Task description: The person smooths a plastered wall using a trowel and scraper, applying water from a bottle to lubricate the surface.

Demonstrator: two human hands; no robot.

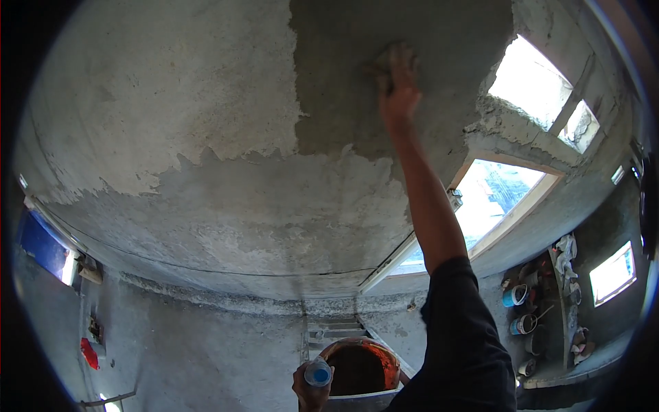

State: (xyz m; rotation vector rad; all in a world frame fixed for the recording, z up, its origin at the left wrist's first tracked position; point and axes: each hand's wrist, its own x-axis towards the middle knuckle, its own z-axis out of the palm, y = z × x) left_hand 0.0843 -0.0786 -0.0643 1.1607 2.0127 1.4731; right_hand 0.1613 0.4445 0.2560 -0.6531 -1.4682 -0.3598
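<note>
My right hand (399,86) is raised at the end of an outstretched arm, against a darker, damp-looking patch (343,82) of the grey wall. Its fingers are bent over something flat and pale, blurred by motion, that I cannot make out. Low in the view, my left hand (312,393) is wrapped round a clear bottle (318,373) with a blue round end facing up. Just right of the bottle is an orange-rimmed bucket (391,367) with dark contents.
A ladder (333,329) stands below, behind the bucket. A framed window (549,180) is right of my arm, with wall openings (532,79) above it. Several buckets (515,295) and a shelf are at the right. A red object (89,353) lies at lower left.
</note>
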